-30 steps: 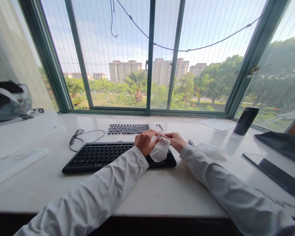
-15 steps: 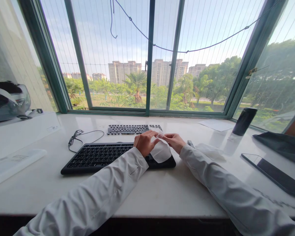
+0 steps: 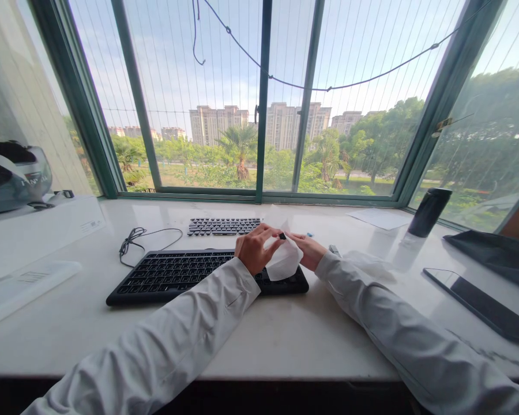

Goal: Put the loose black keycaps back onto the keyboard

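A long black keyboard point(image 3: 177, 275) lies along the white stone sill point(image 3: 285, 340), long axis left-right. Above its right end, the left hand point(image 3: 254, 249) and right hand point(image 3: 308, 250) pinch a crumpled white tissue point(image 3: 284, 260) between them, both equally near, around a small dark thing.

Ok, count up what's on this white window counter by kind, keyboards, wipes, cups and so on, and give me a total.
Black computer keyboards: 2
White wipe held in both hands: 1
Black cylindrical cup: 1
Flat black tablet: 1
White paper sheet: 1
Grey helmet: 1
Total: 7
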Action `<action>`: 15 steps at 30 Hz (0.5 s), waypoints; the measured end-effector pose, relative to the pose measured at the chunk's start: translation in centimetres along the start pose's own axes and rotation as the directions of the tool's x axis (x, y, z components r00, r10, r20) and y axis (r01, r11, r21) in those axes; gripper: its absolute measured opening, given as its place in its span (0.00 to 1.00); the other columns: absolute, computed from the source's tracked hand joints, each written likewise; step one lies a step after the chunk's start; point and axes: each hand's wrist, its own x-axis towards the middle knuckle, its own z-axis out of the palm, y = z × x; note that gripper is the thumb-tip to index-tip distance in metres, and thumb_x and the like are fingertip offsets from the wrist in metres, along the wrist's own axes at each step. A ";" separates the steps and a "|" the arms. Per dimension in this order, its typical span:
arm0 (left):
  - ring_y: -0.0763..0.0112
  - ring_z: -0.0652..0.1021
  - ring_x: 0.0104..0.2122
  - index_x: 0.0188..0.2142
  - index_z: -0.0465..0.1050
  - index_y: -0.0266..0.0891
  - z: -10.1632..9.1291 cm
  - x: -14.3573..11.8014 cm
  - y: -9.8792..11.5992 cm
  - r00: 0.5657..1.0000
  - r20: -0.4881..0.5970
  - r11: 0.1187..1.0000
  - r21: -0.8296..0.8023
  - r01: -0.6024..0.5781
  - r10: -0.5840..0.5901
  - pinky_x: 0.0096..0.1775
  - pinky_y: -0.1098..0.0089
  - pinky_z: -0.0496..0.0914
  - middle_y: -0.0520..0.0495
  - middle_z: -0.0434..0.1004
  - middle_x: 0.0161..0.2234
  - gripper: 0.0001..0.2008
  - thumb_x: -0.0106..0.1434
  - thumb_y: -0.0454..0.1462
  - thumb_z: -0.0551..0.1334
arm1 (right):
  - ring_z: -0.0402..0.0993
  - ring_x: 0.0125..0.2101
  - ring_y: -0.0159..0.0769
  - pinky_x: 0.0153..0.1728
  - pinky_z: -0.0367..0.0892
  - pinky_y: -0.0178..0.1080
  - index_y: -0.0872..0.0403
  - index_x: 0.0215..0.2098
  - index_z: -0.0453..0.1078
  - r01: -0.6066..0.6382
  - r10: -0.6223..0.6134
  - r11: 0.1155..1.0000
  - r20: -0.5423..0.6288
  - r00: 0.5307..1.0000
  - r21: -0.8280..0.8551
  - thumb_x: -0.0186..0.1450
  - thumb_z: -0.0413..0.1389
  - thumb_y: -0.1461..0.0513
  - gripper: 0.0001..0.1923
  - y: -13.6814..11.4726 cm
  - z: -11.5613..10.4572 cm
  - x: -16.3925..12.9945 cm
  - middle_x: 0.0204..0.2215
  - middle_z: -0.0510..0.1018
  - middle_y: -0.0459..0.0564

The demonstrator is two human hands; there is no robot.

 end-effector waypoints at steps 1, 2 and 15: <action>0.77 0.74 0.30 0.40 0.73 0.45 0.0 -0.1 0.1 1.000 0.006 1.000 0.017 -0.002 0.002 0.29 0.75 0.64 0.52 0.74 0.37 0.13 0.63 0.46 0.54 | 0.71 0.25 0.29 0.28 0.64 0.32 0.55 0.35 0.75 0.002 -0.002 1.000 -0.008 1.000 -0.010 0.54 0.62 0.55 0.14 0.0 0.0 0.0 0.28 0.78 0.47; 0.77 0.74 0.30 0.39 0.73 0.45 0.1 -0.1 0.1 1.000 0.009 1.000 0.031 -0.004 0.004 0.29 0.75 0.63 0.52 0.74 0.37 0.13 0.63 0.46 0.54 | 0.70 0.24 0.29 0.28 0.64 0.32 0.56 0.35 0.75 0.006 -0.006 1.000 -0.020 1.000 -0.020 0.54 0.62 0.55 0.15 0.0 -0.1 0.1 0.27 0.78 0.47; 0.77 0.74 0.28 0.40 0.72 0.46 -0.2 -0.3 0.4 1.000 -0.019 1.000 0.017 0.002 -0.002 0.30 0.76 0.64 0.54 0.76 0.37 0.12 0.62 0.46 0.55 | 0.69 0.24 0.32 0.26 0.66 0.36 0.54 0.37 0.73 -0.012 0.009 0.999 -0.073 0.997 -0.032 0.54 0.60 0.51 0.18 -0.3 0.9 -0.5 0.28 0.76 0.50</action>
